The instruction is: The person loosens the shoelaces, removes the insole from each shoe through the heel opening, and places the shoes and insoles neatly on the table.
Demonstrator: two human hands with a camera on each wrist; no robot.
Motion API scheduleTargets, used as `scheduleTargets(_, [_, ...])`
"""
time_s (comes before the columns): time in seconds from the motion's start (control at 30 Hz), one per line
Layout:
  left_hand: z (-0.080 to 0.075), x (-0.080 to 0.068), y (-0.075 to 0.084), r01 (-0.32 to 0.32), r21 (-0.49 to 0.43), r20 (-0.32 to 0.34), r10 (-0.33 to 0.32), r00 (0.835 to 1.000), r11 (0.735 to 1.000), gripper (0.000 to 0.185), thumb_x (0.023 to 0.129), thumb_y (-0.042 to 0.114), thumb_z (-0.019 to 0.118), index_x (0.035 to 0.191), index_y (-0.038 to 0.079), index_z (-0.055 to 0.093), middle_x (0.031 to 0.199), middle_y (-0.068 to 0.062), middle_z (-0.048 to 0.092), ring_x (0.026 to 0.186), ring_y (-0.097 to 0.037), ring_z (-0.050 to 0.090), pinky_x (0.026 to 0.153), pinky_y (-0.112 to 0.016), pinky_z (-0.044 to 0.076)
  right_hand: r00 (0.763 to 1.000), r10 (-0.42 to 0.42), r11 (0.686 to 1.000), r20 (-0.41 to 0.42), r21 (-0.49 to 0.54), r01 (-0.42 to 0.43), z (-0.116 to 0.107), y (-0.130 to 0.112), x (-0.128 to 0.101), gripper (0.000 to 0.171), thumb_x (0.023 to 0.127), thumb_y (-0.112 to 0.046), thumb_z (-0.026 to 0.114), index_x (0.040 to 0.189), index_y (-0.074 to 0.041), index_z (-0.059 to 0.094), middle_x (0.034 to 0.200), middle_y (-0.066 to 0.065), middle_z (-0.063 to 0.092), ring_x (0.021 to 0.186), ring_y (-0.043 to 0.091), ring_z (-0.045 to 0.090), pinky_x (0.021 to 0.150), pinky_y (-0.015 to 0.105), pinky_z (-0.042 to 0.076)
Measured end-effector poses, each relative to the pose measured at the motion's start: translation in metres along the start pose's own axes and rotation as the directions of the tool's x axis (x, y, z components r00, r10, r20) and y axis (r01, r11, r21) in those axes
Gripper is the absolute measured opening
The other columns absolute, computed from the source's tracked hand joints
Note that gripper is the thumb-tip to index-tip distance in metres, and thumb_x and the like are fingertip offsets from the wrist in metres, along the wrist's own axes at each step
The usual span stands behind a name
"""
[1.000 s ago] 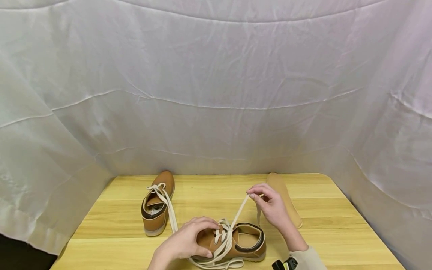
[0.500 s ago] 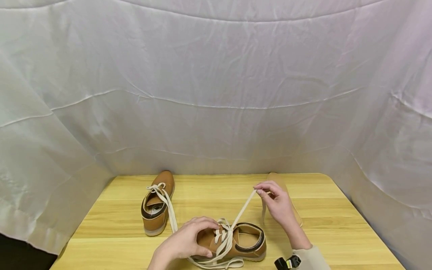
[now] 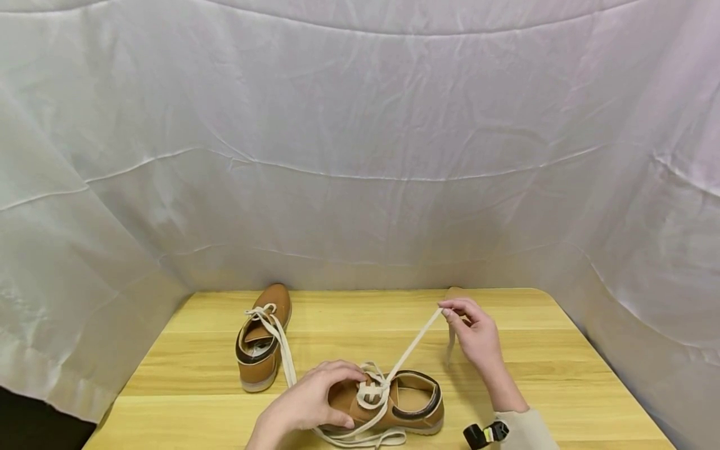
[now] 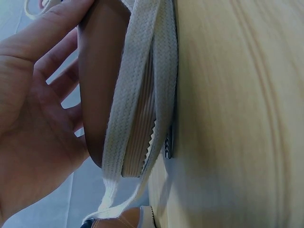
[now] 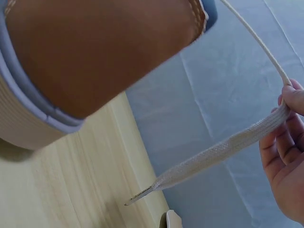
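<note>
A brown lace-up shoe lies sideways near the table's front, toe to the left. My left hand holds its toe, thumb on the near side and fingers over the far side. Between thumb and fingers of my right hand is a cream shoelace, pulled taut up and right from the shoe's eyelets. The lace's loose end, with its tip, hangs below the right hand in the right wrist view. Flat lace strands run along the shoe's side in the left wrist view.
A second brown shoe stands at the back left, toe away from me, with lace strands trailing from it toward the left hand. A tan insole lies at the back right, mostly hidden by the right hand. Grey cloth surrounds the wooden table.
My right hand has moved right and slightly up, drawing the lace out longer. A lace loop over the shoe's eyelets has shrunk and shifted. The left hand has stayed on the toe.
</note>
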State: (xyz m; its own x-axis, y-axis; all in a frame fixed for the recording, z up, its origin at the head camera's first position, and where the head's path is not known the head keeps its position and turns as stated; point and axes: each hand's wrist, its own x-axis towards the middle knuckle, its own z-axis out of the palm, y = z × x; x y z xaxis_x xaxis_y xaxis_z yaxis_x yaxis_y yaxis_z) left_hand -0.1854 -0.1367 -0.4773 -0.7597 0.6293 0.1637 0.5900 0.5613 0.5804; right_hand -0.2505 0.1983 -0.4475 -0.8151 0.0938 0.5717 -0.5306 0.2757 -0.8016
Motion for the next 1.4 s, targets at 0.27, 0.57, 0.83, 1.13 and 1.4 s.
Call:
scheduleTargets(0.27, [0.000,0.001,0.000,-0.004,0.007,-0.006,0.004,1.000,1.000,0.066,0.077,0.033,0.093,0.137,0.029,0.065,0.142,0.013,0.060,0.136,-0.016,0.053,0.114,-0.052,0.043,0.996,0.076,0.995,-0.049,-0.053,-0.079,-0.006,0.006,0.003,0.014,0.096,0.003,0.070,0.108,0.003,0.077,0.104,0.006,0.071,0.084,0.003,0.061,0.066,0.013,0.051])
scheduleTargets(0.57, [0.001,0.001,0.001,-0.004,0.021,-0.012,0.005,1.000,1.000,0.066,0.077,0.034,0.093,0.136,0.029,0.065,0.141,0.012,0.061,0.136,-0.016,0.054,0.113,-0.051,0.044,0.985,0.148,0.985,-0.083,-0.073,-0.154,-0.007,0.018,0.002,0.016,0.095,0.002,0.072,0.110,0.001,0.078,0.108,0.015,0.071,0.083,0.007,0.061,0.065,0.013,0.050])
scheduleTargets(0.83, [0.001,0.000,0.001,0.008,0.019,-0.003,-0.008,1.000,1.000,0.064,0.077,0.035,0.093,0.135,0.031,0.066,0.142,0.010,0.061,0.136,-0.017,0.054,0.114,-0.052,0.043,0.971,0.235,0.956,0.041,-0.192,-0.223,-0.008,0.023,-0.003,0.014,0.098,-0.006,0.071,0.110,-0.003,0.078,0.105,0.013,0.072,0.086,0.004,0.059,0.072,0.017,0.051])
scheduleTargets(1.13, [0.001,0.000,0.001,0.011,0.014,-0.003,-0.011,1.000,1.000,0.065,0.077,0.035,0.093,0.135,0.027,0.066,0.142,0.010,0.061,0.136,-0.017,0.054,0.114,-0.051,0.043,0.894,0.356,0.905,0.273,-0.338,-0.257,-0.008,0.030,-0.006,0.011,0.099,-0.010,0.070,0.107,-0.008,0.078,0.101,0.006,0.073,0.085,0.020,0.064,0.072,0.027,0.053])
scheduleTargets(1.4, [0.001,0.000,-0.001,0.013,0.013,-0.003,-0.013,1.000,1.000,0.065,0.077,0.037,0.092,0.136,0.028,0.066,0.142,0.011,0.060,0.136,-0.017,0.053,0.115,-0.052,0.042,0.840,0.310,0.927,0.445,-0.339,-0.162,-0.006,0.031,-0.011,0.016,0.097,-0.008,0.071,0.111,-0.003,0.077,0.112,0.012,0.074,0.094,0.021,0.067,0.077,0.026,0.055])
